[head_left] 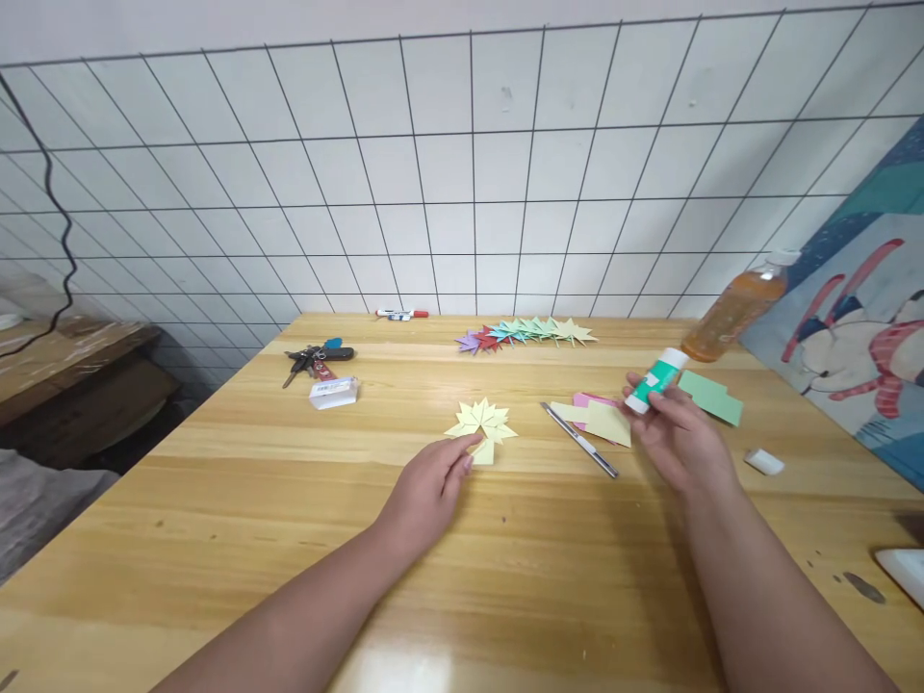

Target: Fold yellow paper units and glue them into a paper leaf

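My right hand (pixel 682 438) is closed round a green and white glue stick (pixel 656 379), held tilted above the table. With thumb and fingers, my left hand (pixel 425 486) grips the lower left side of a pale yellow folded-paper star (pixel 482 423) lying on the wood. A square yellow piece sticks out at the star's bottom, and the fingertips partly cover it. Between the hands lies a craft knife (pixel 579 440). Yellow paper slips (pixel 608 423) and pink paper lie just left of the glue stick.
A row of coloured paper stars (pixel 538 331) lies at the back. Keys (pixel 318 358), a small white box (pixel 334 393) and markers (pixel 402 314) are at the left. On the right are green paper (pixel 711 397), a small white cap-like piece (pixel 763 462) and a drink bottle (pixel 740 306).
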A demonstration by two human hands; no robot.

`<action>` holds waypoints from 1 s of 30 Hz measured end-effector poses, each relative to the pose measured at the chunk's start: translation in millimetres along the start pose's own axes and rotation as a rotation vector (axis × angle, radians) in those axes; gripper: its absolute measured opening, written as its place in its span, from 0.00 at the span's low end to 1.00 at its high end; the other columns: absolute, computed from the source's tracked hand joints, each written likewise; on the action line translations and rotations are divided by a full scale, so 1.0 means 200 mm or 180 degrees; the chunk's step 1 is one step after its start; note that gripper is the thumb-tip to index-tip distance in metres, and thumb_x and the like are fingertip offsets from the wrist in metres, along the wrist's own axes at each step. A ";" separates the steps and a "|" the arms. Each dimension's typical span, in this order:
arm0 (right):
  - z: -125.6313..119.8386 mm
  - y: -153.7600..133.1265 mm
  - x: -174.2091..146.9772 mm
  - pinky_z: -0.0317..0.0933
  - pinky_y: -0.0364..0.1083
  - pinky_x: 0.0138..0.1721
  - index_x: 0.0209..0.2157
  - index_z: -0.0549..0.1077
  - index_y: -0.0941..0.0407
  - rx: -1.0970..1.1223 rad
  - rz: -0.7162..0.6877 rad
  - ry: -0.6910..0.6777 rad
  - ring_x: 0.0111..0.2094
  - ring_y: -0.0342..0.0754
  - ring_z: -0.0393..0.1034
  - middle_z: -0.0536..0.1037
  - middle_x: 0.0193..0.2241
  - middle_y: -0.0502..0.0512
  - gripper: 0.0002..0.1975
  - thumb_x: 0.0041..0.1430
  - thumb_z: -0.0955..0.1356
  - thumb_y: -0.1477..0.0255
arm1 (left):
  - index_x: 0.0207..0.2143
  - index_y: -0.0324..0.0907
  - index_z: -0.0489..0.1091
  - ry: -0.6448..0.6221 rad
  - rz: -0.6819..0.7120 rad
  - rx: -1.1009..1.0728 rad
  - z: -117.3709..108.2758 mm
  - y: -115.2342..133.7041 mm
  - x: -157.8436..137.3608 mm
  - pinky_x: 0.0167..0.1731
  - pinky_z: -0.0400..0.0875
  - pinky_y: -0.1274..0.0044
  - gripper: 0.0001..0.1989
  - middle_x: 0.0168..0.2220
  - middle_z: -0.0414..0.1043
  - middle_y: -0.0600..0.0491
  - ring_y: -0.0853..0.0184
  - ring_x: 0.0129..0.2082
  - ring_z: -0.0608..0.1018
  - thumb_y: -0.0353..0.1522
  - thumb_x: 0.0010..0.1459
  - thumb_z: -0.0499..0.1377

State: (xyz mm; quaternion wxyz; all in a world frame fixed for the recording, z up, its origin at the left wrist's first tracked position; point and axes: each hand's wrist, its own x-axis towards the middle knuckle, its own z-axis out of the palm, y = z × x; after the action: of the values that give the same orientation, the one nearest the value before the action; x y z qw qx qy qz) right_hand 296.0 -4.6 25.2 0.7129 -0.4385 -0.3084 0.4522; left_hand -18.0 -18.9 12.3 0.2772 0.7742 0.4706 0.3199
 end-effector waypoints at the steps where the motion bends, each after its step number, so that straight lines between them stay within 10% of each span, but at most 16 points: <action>1: -0.03 0.01 0.02 0.64 0.45 0.47 0.35 0.68 0.53 -0.0529 -0.0321 0.0166 0.42 0.44 0.70 0.75 0.40 0.51 0.12 0.45 0.69 0.72 | 0.47 0.43 0.67 0.0018 -0.0114 -0.0214 0.00 0.00 0.01 0.43 0.64 0.73 0.15 0.41 0.73 0.49 0.62 0.41 0.73 0.33 0.59 0.49; 5: -0.14 0.03 0.08 0.60 0.50 0.49 0.42 0.66 0.53 -0.2249 -0.0874 0.0667 0.48 0.49 0.67 0.73 0.46 0.56 0.16 0.48 0.66 0.68 | 0.38 0.41 0.70 -0.0141 -0.0790 -0.1410 0.01 0.00 0.03 0.36 0.66 0.76 0.10 0.29 0.74 0.53 0.65 0.32 0.75 0.34 0.56 0.54; 16: -0.21 0.09 0.13 0.61 0.53 0.39 0.41 0.66 0.55 -0.4809 -0.0143 0.0880 0.42 0.60 0.69 0.75 0.38 0.62 0.17 0.48 0.65 0.64 | 0.41 0.39 0.65 -0.0371 -0.1367 -0.3428 0.01 -0.02 0.03 0.39 0.67 0.74 0.17 0.28 0.76 0.51 0.66 0.33 0.77 0.34 0.50 0.63; 22: 0.00 -0.02 -0.05 0.53 0.61 0.50 0.55 0.56 0.57 -0.4238 -0.2287 0.1505 0.55 0.62 0.54 0.61 0.54 0.66 0.32 0.45 0.64 0.74 | 0.35 0.40 0.64 -0.0376 -0.1449 -0.3744 0.01 -0.01 0.03 0.40 0.67 0.72 0.12 0.33 0.77 0.46 0.63 0.35 0.78 0.32 0.50 0.63; 24: 0.12 -0.03 -0.17 0.60 0.55 0.45 0.54 0.57 0.55 -0.3528 -0.2379 0.1131 0.47 0.54 0.65 0.68 0.47 0.62 0.27 0.49 0.62 0.76 | 0.33 0.39 0.65 -0.0349 -0.1417 -0.3804 0.02 0.00 0.04 0.41 0.67 0.72 0.10 0.35 0.77 0.47 0.64 0.36 0.77 0.32 0.51 0.63; 30: 0.43 0.16 -0.44 0.63 0.40 0.24 0.43 0.69 0.53 -0.2842 -0.0488 -0.1620 0.31 0.45 0.69 0.75 0.35 0.54 0.14 0.53 0.65 0.68 | 0.28 0.38 0.67 -0.0001 -0.1433 -0.3784 0.06 -0.01 0.05 0.32 0.66 0.83 0.08 0.27 0.71 0.56 0.74 0.29 0.73 0.29 0.48 0.65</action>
State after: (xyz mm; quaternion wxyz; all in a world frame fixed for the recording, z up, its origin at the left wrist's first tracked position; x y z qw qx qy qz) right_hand 177.1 -49.6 29.8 0.3899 -0.5522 -0.6661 0.3153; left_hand -6.4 -10.4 6.2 0.7202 0.3703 0.3638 0.4603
